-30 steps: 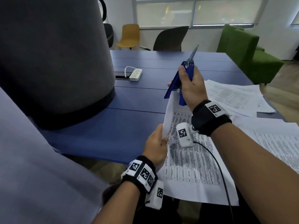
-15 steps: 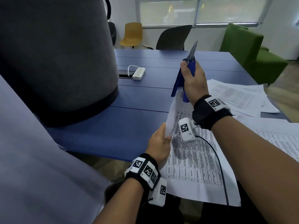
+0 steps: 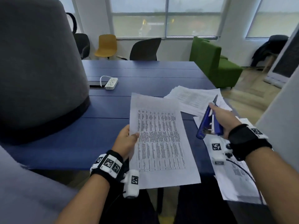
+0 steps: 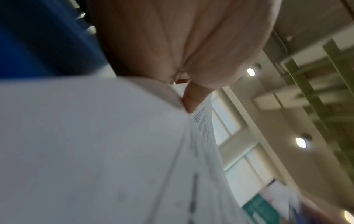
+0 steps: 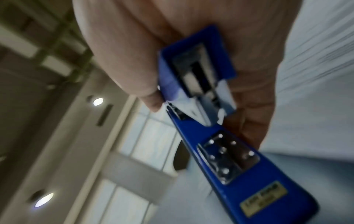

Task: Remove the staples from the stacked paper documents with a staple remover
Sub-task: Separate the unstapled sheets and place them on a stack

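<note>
A printed paper document [image 3: 159, 139] with a table on it hangs over the near edge of the blue table [image 3: 68, 136]. My left hand [image 3: 127, 141] pinches its left edge; in the left wrist view the thumb [image 4: 193, 98] presses the paper document [image 4: 95, 151]. My right hand [image 3: 224, 120] grips a blue staple remover [image 3: 208, 123] off to the right, above loose sheets, its metal tip pointing away from me. In the right wrist view my fingers [image 5: 254, 106] wrap the blue staple remover [image 5: 226, 151].
More printed sheets [image 3: 195, 99] lie at the table's right side, and others [image 3: 234, 175] under my right wrist. A white power strip [image 3: 111, 83] sits mid-table. A large grey padded shape [image 3: 37, 70] covers the left. Chairs [image 3: 144, 49] and a green sofa [image 3: 212, 60] stand beyond.
My right hand has carried the staple remover from the document's top edge down and to the right. The left hand keeps its pinch on the paper, which now lies flatter.
</note>
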`<state>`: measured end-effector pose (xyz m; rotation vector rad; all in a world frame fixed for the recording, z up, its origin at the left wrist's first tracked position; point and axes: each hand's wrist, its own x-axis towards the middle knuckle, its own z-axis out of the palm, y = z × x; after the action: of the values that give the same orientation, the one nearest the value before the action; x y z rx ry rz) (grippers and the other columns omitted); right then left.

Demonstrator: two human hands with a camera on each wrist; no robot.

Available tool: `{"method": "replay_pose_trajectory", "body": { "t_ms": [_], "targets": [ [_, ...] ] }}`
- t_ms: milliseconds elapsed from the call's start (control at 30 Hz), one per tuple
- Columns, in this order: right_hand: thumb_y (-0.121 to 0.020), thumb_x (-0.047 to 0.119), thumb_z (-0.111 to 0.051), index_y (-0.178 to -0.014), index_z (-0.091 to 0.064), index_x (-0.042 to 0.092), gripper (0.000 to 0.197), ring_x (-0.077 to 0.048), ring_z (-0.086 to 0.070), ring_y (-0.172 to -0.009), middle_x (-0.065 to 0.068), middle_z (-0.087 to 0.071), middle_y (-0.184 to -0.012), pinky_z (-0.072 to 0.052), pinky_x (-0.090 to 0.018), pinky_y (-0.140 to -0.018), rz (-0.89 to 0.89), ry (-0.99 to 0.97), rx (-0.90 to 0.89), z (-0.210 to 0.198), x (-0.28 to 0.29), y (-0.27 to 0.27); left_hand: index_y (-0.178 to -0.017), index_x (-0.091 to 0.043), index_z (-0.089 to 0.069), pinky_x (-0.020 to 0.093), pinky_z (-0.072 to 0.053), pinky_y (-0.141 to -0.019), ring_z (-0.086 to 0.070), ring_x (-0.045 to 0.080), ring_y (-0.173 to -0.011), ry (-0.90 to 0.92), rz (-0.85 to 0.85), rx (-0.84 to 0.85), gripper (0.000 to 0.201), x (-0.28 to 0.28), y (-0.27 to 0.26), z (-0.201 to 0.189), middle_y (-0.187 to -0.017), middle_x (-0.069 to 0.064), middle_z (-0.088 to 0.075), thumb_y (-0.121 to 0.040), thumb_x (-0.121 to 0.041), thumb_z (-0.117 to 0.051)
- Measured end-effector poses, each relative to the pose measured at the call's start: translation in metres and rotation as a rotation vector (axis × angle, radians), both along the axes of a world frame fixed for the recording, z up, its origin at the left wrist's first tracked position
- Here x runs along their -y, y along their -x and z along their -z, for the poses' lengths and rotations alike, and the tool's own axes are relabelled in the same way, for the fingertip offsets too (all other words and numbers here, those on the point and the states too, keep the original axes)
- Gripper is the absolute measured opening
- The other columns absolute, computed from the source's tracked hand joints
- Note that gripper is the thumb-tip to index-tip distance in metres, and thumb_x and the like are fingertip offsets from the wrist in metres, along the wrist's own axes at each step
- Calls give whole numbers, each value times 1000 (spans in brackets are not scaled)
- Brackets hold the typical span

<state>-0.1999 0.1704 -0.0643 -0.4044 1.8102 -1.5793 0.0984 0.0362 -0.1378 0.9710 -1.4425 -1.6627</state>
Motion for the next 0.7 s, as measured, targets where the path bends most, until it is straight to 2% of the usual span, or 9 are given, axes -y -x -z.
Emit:
{"method": "replay_pose_trajectory", "body": {
  "t_ms": [67,100,200,267,300,467,533,633,700],
  "targets": [
    [-85,56,-68,-95,-64,22,35,-30,-62,-80,-6,-64,-88,-50,-60,-97,68,-25,44,19,-22,24,-129,-7,-58,26,-59,-83,-67,25,-116,-13,0,-61,32,4,7,-18,-126,11,-68,-104,6,-44],
    [-85,54,-67,-96,-65,22,34,-29,-62,-76,-6,-65,-86,-52,-56,-95,105,-30,74,25,-32,30,-132,-4,-57,27,-60,-79,-68,24,-112,-30,-4,-103,33,6,13,-27,-127,13,-68,-104,6,-43],
    [-79,55,-67,-92,-63,23,35,-29,-60,-70,-7,-64,-83,-53,-44,-73,149,-65,148,42,-55,42,-135,-4,-56,38,-63,-72,-72,28,-104,-97,-26,-189,34,6,42,-49,-126,17,-69,-104,5,-43],
    [-76,55,-68,-87,-58,21,37,-30,-59,-74,-10,-61,-84,-52,-47,-75,193,-75,186,49,-62,41,-136,-4,-52,45,-64,-70,-71,36,-106,-166,15,-205,34,-2,64,-59,-126,19,-69,-104,4,-45],
    [-82,50,-65,-87,-54,19,33,-30,-58,-72,-11,-59,-80,-52,-48,-77,217,-47,210,49,-65,38,-137,-4,-48,46,-64,-68,-72,37,-104,-198,46,-195,34,-11,76,-62,-126,19,-68,-104,4,-46],
    [-94,39,-55,-82,-59,16,26,-28,-60,-55,-9,-60,-63,-56,-38,-54,151,-20,248,33,-77,39,-130,-6,-42,35,-60,-50,-72,24,-74,-276,168,-19,30,-48,123,-50,-108,15,-66,-103,6,-47],
    [-88,40,-60,-76,-60,19,24,-31,-62,-61,-8,-61,-64,-58,-40,-58,243,-2,133,16,-85,50,-129,-6,-44,40,-62,-54,-72,28,-79,-295,193,23,29,-52,135,-38,-112,18,-66,-103,7,-47],
    [-69,52,-62,-82,-62,15,39,-36,-64,-84,-6,-63,-80,-56,-44,-79,393,-126,-301,-5,-101,82,-125,-8,-52,49,-63,-71,-73,33,-92,-238,271,71,30,-58,153,-24,-117,17,-69,-102,10,-47],
    [-82,44,-57,-93,-57,17,30,-30,-58,-79,-4,-60,-85,-51,-36,-71,392,-221,-583,-31,-113,80,-116,-13,-62,52,-61,-84,-74,33,-98,-135,347,107,32,-66,167,-20,-117,16,-72,-99,11,-50]
  ]
}}
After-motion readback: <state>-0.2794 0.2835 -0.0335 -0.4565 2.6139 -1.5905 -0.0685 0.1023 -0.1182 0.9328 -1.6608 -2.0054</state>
